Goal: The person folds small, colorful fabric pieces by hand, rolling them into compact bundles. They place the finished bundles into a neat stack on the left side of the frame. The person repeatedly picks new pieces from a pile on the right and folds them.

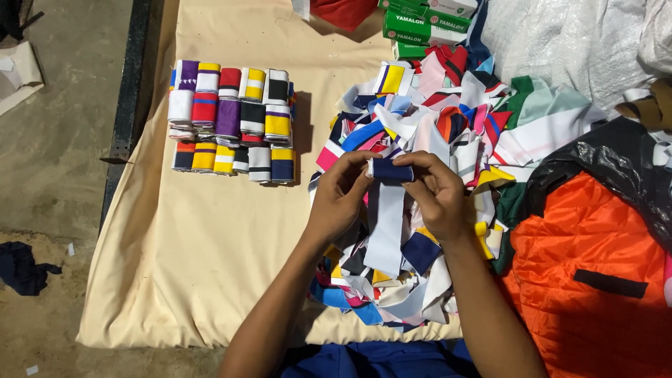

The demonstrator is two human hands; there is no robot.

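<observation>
Blue cloth (378, 360) at the bottom edge looks like the person's lap, and both forearms reach up from it to a loose heap of striped fabric bands (427, 175). Left hand (341, 196) and right hand (437, 192) each pinch the navy top of a white band (387, 224), which hangs down over the heap between the wrists. I judge the folding or rolling of this band is just starting at its navy end. Going on would need the fingers to keep the edges level while the tail is drawn up. Well to the left, on the cream sheet (175, 266), neat folded bands (231, 115) stand in rows. Green boxes (420, 24) lie at the top.
</observation>
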